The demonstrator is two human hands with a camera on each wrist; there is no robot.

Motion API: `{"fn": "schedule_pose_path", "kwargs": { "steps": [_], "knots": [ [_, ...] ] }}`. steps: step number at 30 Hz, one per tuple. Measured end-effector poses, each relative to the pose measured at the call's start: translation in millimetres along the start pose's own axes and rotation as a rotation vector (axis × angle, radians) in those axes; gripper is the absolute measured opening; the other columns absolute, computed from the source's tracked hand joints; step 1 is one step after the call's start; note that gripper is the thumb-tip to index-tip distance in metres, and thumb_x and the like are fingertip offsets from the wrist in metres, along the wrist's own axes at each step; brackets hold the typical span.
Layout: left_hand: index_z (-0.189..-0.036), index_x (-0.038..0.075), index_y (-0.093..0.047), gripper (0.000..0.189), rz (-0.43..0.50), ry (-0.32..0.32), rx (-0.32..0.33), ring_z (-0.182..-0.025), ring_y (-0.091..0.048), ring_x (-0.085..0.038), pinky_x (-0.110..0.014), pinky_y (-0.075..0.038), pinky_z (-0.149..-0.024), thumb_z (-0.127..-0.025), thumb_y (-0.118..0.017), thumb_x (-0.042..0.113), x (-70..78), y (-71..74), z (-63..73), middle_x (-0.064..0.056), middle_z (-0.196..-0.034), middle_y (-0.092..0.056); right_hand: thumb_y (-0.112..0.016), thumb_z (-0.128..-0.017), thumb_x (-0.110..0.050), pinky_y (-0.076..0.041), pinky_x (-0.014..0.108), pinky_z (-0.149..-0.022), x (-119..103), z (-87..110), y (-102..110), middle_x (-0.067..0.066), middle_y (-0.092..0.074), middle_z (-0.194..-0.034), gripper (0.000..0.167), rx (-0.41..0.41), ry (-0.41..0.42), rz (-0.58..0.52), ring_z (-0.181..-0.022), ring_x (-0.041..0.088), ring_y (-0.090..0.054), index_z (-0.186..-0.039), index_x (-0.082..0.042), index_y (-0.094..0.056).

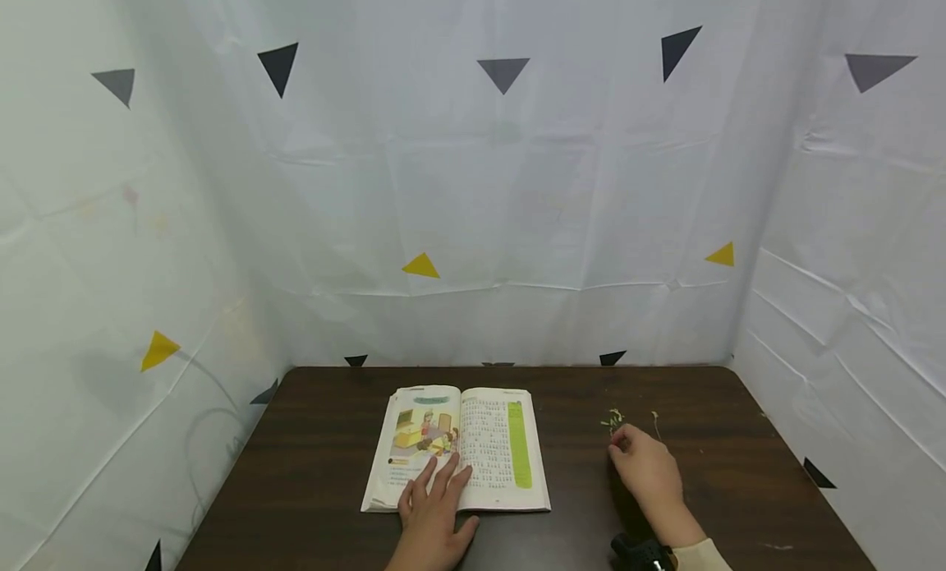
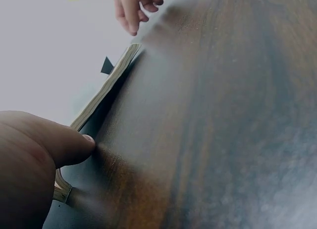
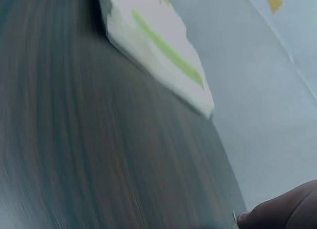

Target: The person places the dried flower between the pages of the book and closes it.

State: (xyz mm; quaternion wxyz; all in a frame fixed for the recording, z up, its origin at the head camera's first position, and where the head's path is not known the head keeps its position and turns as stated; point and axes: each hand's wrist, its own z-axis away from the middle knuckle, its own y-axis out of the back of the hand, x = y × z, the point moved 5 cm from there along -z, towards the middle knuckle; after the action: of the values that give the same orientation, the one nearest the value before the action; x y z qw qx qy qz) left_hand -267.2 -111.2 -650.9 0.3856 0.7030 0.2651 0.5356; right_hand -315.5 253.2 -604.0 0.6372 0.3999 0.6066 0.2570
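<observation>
An open book [image 1: 502, 497] with a picture on its left page and lines of text on its right page lies on the dark table. My left hand [image 1: 432, 526] rests on the lower part of the left page and the fold, fingers spread; its thumb [image 2: 69, 145] is by the book's near edge in the left wrist view. To the right of the book, my right hand [image 1: 648, 470] has thumb and forefinger together at a small green sprig [image 1: 613, 421]. A thin pale bit of stem [image 3: 235, 216] shows at the thumb tip in the right wrist view.
Another thin sprig [image 1: 655, 423] lies just beyond the right hand. The wooden table [image 1: 310, 448] ends at a white cloth backdrop [image 1: 562, 218] with printed triangles, which also runs along both sides. A black wrist strap [image 1: 641, 550] is on the right wrist.
</observation>
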Motion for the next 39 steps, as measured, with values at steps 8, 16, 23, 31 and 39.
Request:
{"fn": "schedule_pose_path", "kwargs": {
  "steps": [8,16,23,31,39],
  "knots": [
    [-0.158,0.023,-0.055,0.072,-0.013,-0.004,0.008,-0.164,-0.02,-0.046,-0.081,-0.011,-0.116,-0.093,-0.084,0.035,2.3,1.8,0.9,-0.006,-0.175,-0.038,-0.072,-0.103,-0.025,-0.04,0.039,-0.048,19.6,-3.4,10.4,0.019,-0.081,-0.101,0.031,0.018,-0.034,0.075,-0.056,0.023,-0.055,-0.131,-0.012,-0.073],
    [-0.159,0.023,-0.053,0.073,-0.015,-0.004,-0.004,-0.164,-0.018,-0.046,-0.081,-0.012,-0.116,-0.094,-0.083,0.036,1.3,2.3,1.7,-0.005,-0.176,-0.037,-0.075,-0.102,-0.019,-0.037,0.037,-0.045,15.5,-3.9,6.0,0.012,-0.08,-0.089,0.023,0.067,0.03,0.136,-0.05,0.02,-0.052,-0.125,-0.014,-0.077],
    [-0.159,0.023,-0.054,0.072,-0.011,-0.001,-0.011,-0.164,-0.019,-0.046,-0.081,-0.012,-0.116,-0.094,-0.083,0.036,0.1,0.4,1.5,-0.006,-0.175,-0.037,-0.078,-0.1,-0.015,-0.046,0.041,-0.048,15.5,-4.8,3.8,0.012,-0.081,-0.092,0.009,0.113,0.076,0.181,-0.057,0.02,-0.063,-0.109,-0.016,-0.08],
    [-0.159,0.023,-0.053,0.072,-0.009,0.001,-0.015,-0.165,-0.017,-0.045,-0.08,-0.01,-0.117,-0.095,-0.082,0.037,-0.7,-0.5,1.5,-0.006,-0.176,-0.036,-0.076,-0.1,-0.016,-0.053,0.047,-0.055,18.3,-6.4,4.2,0.007,-0.077,-0.085,0.007,0.106,0.052,0.199,-0.063,0.023,-0.067,-0.097,-0.01,-0.076],
    [-0.16,0.023,-0.052,0.072,0.003,-0.006,-0.006,-0.165,-0.017,-0.046,-0.081,-0.009,-0.116,-0.095,-0.082,0.036,-1.5,-1.5,1.4,-0.006,-0.176,-0.036,-0.068,-0.102,-0.014,-0.055,0.049,-0.058,19.0,-6.8,-0.5,0.007,-0.073,-0.08,0.012,0.069,0.055,0.196,-0.063,0.025,-0.067,-0.092,-0.007,-0.069]
  ]
}}
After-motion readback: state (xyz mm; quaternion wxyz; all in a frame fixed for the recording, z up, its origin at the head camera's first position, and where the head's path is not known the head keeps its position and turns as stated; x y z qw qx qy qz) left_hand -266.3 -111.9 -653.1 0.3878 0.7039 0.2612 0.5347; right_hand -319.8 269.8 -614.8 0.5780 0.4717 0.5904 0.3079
